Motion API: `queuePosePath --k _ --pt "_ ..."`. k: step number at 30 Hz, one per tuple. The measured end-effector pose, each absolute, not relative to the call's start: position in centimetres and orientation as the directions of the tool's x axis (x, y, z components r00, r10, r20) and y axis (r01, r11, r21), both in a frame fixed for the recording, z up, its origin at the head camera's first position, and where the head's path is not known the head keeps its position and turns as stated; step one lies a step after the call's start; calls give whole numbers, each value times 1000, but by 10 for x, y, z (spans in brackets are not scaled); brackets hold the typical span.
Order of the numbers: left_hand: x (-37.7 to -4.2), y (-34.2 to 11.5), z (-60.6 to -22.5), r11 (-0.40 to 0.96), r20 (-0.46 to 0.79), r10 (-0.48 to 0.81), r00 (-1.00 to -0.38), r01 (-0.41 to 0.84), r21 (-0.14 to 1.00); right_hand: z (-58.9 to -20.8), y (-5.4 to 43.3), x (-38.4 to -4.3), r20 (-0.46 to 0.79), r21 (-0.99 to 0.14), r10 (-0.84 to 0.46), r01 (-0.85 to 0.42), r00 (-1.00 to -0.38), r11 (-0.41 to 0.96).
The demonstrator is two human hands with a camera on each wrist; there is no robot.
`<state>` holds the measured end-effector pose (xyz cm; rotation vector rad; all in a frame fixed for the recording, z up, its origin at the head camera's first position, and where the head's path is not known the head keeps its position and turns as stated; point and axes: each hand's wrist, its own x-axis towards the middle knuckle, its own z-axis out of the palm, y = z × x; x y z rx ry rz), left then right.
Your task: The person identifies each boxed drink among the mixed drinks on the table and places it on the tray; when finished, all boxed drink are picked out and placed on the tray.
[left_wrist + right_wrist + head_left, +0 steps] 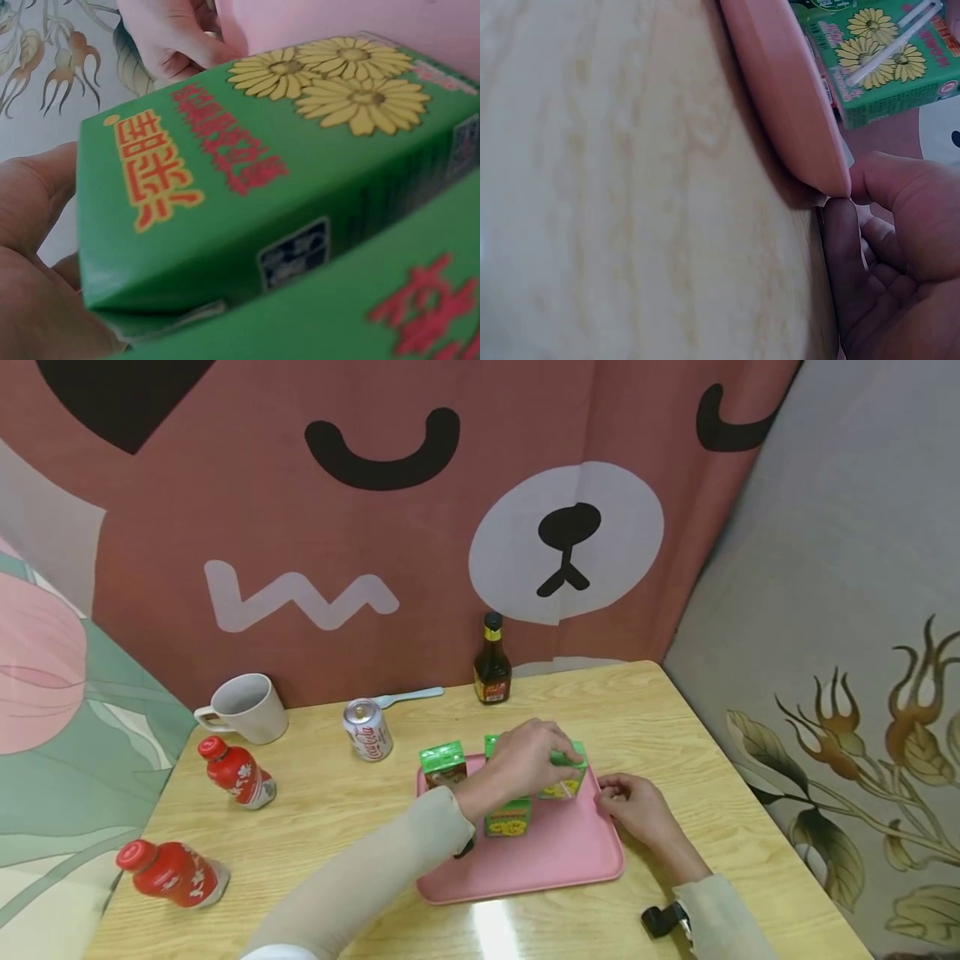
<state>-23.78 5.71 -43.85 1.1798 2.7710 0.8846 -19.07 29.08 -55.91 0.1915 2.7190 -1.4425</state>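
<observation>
Right hand: your right hand (pixel 637 806) is pinching the right edge of the pink tray (pixel 555 860), fingers curled.
Left hand: your left hand (pixel 528 760) is gripping the green carton (pixel 564 781) from above.
Carton: it is standing near the tray's far right corner, its long axis upright, nearer to your left hand.

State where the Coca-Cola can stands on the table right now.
In the head view the Coca-Cola can stands upright left of the pink tray, between the white mug and the dark sauce bottle.
</observation>
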Motion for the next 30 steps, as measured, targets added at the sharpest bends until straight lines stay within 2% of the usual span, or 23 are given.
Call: queuePosePath --k 11,22,30 --pt "-234 60 -442 597 153 690 -707 676 432 -556 286 -189 -125 -831 74 145 -989 537" --pt "-232 62 -446 613 111 697 -709 668 421 -556 282 -190 -102 -837 60 118 -993 535" --pt "-230 66 -446 640 95 689 -718 665 386 -545 288 -191 -143 -833 -32 102 -989 544"
